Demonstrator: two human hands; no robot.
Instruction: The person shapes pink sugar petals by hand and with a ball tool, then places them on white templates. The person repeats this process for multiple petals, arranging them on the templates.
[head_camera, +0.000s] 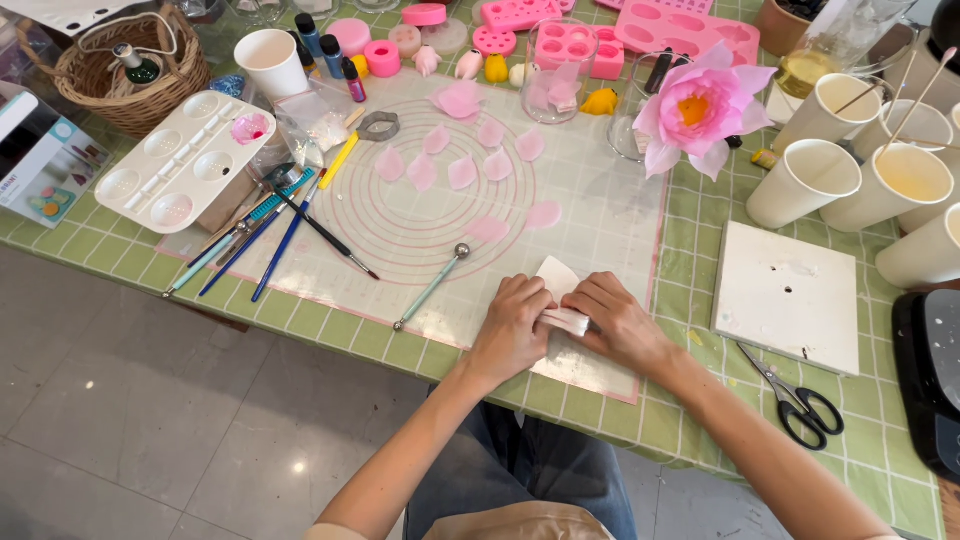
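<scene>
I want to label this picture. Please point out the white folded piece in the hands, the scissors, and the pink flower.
white folded piece (563, 320): head view, on its rolled front edge.
scissors (797, 398): head view, near the pivot.
pink flower (697, 108): head view, on its yellow centre.

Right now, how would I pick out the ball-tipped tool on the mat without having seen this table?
Find the translucent mat with pink rings on the green checked cloth. Just left of the left hand lies the ball-tipped tool, slanting toward the mat's near edge. Unlike the blue pens and brushes farther left, it lies alone, pale teal with a round metal ball on its far end.
</scene>
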